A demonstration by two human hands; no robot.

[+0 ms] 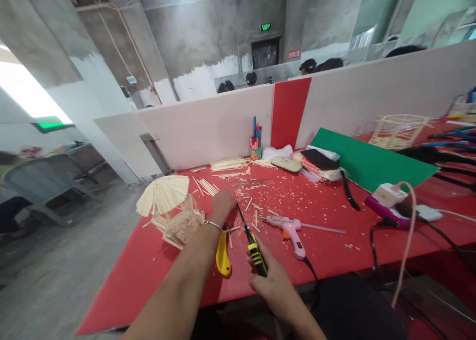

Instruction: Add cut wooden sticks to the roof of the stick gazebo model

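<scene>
Where the red table [122,295] spreads beneath both forearms, the green board [375,164] lies aslant on the right, apparently set aside from the working area; the stick model [182,223], with its fan-shaped top [163,194], stands by the left forearm, likely there to be near at hand yet out of the tool's way; the pink glue gun [293,231] lies right of centre, its grip toward the person, which would suit a quick pick-up by the right hand [273,279]; that hand is closed around the black-and-yellow handle [258,258] of a tool, whose slim dark front part points up toward the left hand [223,202], an angle that seems chosen to bring both hands to one spot; the left hand bends down over the table beside loose sticks [208,186], its fingertips hidden, so whether it grips anything cannot be told; the yellow-handled piece [223,255] rests between the forearms, probably for easy reach; pale scraps [297,194] lie scattered beyond the glue gun.
</scene>
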